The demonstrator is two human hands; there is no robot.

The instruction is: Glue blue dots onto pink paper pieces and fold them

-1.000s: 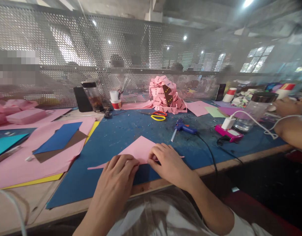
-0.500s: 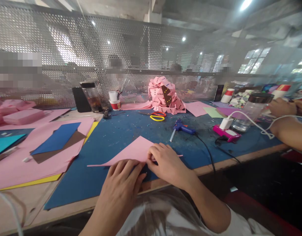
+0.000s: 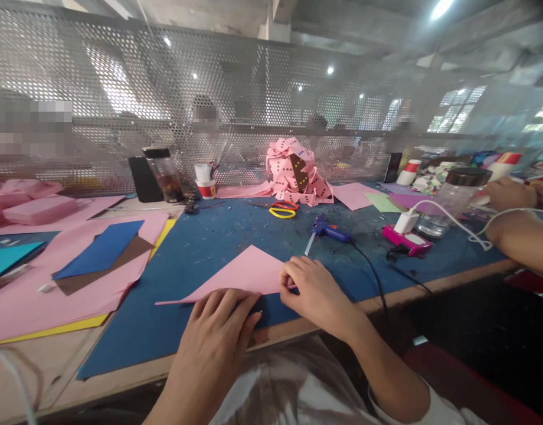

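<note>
On the blue mat (image 3: 200, 242) lies a sheet of pink paper (image 3: 245, 268), one corner pointing away from me and its near edge narrowly rolled or folded. My left hand (image 3: 221, 327) rests over that near edge, fingers extended and bent a little, the thumb apart from them. At the right end of the edge, my right hand (image 3: 313, 289) pinches the paper between thumb and curled fingers. Both hands cover parts of the edge.
Beyond the paper lie scissors (image 3: 284, 209) and a blue glue gun (image 3: 331, 229) with its cord. A dotted pink paper model (image 3: 293, 171) stands behind. Paper sheets (image 3: 121, 283) are stacked left; a pink power strip (image 3: 406, 241), jar (image 3: 452, 198) and a co-worker's arm (image 3: 523, 236) are right.
My right hand has slid right along the near edge, away from my left hand, uncovering more of the paper. The left hand has hardly moved.
</note>
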